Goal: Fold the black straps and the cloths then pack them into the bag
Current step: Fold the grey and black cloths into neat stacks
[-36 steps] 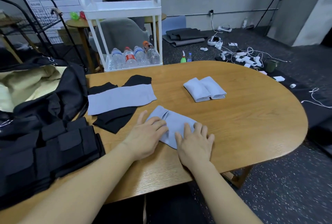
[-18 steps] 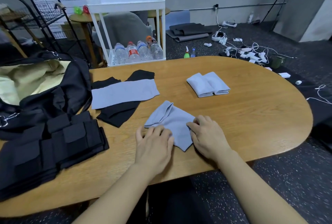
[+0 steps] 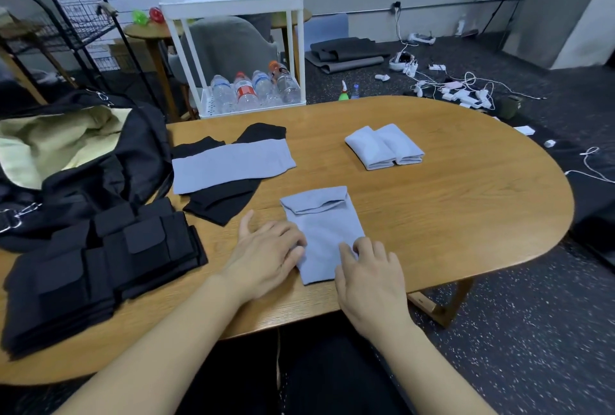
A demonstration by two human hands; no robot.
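Hands first: your left hand [image 3: 266, 253] sits on the left edge of the grey cloth [image 3: 324, 234], fingers bent over that edge and pressing it onto the table [image 3: 466, 215]. Your right hand [image 3: 369, 276] is at the cloth's near right corner, fingertips [image 3: 361, 246] on the fabric and curled a bit, looks like a pinch at the edge, but honestly you can't tell for sure whether it's gripping or just pressing.

The cloth lies flat between your two hands and stretches away from them, with its far end folded over into a small flap. Beyond your right hand, well apart, the folded cloths [image 3: 384, 147] sit as two neat bundles touching side by side. Beyond your left hand there's a flat grey cloth [image 3: 233, 165] lying across two black cloths [image 3: 223, 201] that stick out on both its far and near sides.

Further out to the left of your left hand, the black straps [image 3: 100, 264] are stacked near the table edge, and behind them the bag [image 3: 83, 165] gapes open, pale lining showing.

Past the table's far edge stands a white cart [image 3: 233, 5] with water bottles [image 3: 253, 88] on its bottom shelf.
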